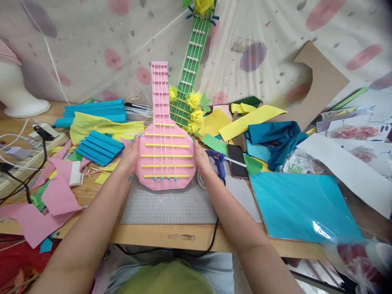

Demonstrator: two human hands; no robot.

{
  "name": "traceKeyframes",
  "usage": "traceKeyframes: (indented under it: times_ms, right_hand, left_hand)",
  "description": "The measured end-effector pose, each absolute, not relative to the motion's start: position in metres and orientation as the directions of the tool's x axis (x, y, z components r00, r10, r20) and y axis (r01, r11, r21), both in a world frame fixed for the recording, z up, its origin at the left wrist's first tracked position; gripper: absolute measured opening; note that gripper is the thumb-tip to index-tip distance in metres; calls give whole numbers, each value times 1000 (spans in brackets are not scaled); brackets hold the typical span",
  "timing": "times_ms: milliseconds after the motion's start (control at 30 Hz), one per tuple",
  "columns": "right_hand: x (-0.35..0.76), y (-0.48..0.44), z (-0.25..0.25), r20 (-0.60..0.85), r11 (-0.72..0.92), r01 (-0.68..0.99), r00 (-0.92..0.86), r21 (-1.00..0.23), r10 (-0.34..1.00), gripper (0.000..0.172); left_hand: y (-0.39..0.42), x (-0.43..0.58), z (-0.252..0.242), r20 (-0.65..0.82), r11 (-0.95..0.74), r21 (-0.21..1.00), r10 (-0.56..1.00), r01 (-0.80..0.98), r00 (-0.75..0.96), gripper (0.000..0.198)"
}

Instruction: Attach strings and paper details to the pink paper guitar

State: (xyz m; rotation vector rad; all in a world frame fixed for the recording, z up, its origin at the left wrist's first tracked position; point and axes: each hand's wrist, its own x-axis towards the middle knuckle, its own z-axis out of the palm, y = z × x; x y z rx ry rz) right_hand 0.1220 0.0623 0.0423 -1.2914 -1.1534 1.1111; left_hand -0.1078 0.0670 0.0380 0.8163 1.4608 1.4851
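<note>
A pink paper guitar (180, 154) with yellow strips across its body and white strings down its neck is held upright over the grey cutting mat (171, 208). My left hand (131, 153) grips its left edge, and my right hand (201, 157) grips the right edge. Behind it leans a green paper guitar (191, 61) with yellow paper flowers (194, 100); its lower body is partly hidden by the pink one. Just right of my right hand lies a blue glue gun (218, 163) with a glue stick in its back. A roll of tape is partly covered by that hand.
A phone (236, 160) lies right of the glue gun. Blue sheets (306, 204) cover the right front. Pink paper scraps (58, 192), folded blue paper (99, 147) and a power strip (30, 163) with cables crowd the left. Brown cardboard (321, 81) leans at the back right.
</note>
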Motion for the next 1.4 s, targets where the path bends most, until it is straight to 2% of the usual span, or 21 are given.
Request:
traceKeyframes:
  times_ms: [167, 333, 567, 733, 900, 967, 1033, 1133, 1267, 1333, 1400]
  right_hand:
    - [119, 64, 36, 77, 72, 71, 79, -995, 994, 50]
    - [118, 65, 35, 93, 86, 79, 90, -993, 992, 53]
    - [117, 62, 38, 127, 120, 85, 88, -989, 988, 55]
    - [117, 64, 37, 130, 118, 108, 105, -987, 986, 52]
    - [126, 75, 46, 178, 159, 166, 113, -973, 977, 50]
    - [131, 81, 57, 194, 181, 204, 51, -962, 980, 48]
    - [136, 86, 71, 138, 156, 235, -94, -959, 986, 44]
    - [141, 90, 90, -38, 51, 299, -282, -953, 959, 32]
    - [147, 94, 94, -108, 27, 353, -356, -935, 928, 19]
    - [150, 95, 88, -127, 19, 375, -362, -927, 924, 19]
    - [152, 93, 79, -137, 24, 387, -384, -922, 913, 21]
  left_hand:
    - [64, -110, 39, -150, 80, 977, 917, -196, -370, 50]
    - [64, -111, 42, -135, 74, 980, 929, -185, -344, 45]
    - [74, -112, 60, 122, -103, 993, 875, 66, -469, 26]
    - [73, -110, 70, 152, -113, 987, 886, 114, -437, 19]
    - [60, -116, 82, 58, -31, 997, 911, 72, -407, 18]
    - [55, -120, 83, 17, -2, 999, 906, 36, -424, 18]
    - [50, -125, 82, -12, 15, 1000, 898, 4, -440, 18]
    - [43, -137, 74, -88, 73, 996, 891, -51, -446, 28]
    - [35, -158, 58, -348, 232, 929, 813, -288, -467, 41]
    - [33, -167, 51, -398, 262, 902, 810, -342, -430, 40]
    - [35, -172, 47, -373, 254, 917, 821, -308, -432, 36]
